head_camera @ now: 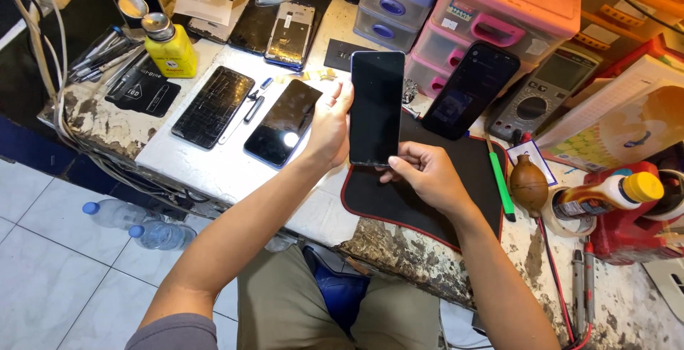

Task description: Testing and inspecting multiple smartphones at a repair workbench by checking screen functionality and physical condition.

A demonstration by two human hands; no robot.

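Phone (376, 107) held upright over the mat (427, 193) — left hand (329, 127) clamping its nine o'clock edge, right hand (422, 172) pinching the six o'clock corner — could slip and crack on the bench if either grip loosens.

A phone (376, 107) was held upright above the mat (456, 200) on the bench (214, 168), left hand (329, 125) on its left edge, right hand (424, 175) at its bottom. Two phones (283, 122) (213, 106) lay to the left; drawer units (499, 18) stood behind; a blower bulb (529, 182) lay right of the mat.
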